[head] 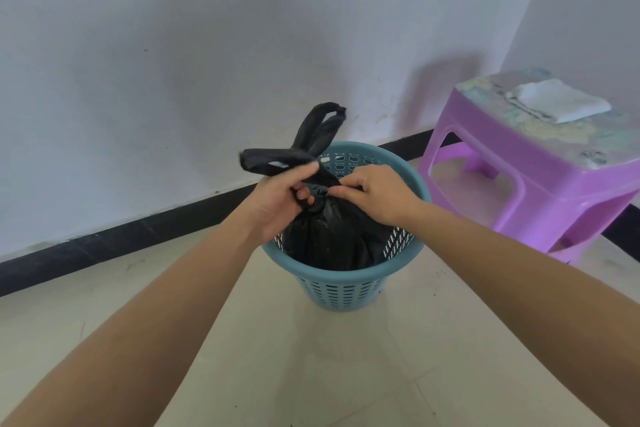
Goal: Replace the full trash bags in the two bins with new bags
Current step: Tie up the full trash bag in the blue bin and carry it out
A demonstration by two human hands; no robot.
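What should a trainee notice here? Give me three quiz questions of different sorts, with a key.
1. True or false: the black bag has been lifted out of the bin.
2. What lies on the purple stool? A) white cloth B) bottle C) shoe
3. Fill in: both hands grip the bag at its ____.

Key: 1 false, it sits inside; 2 A, the cloth; 3 knot, held by left hand and right hand.
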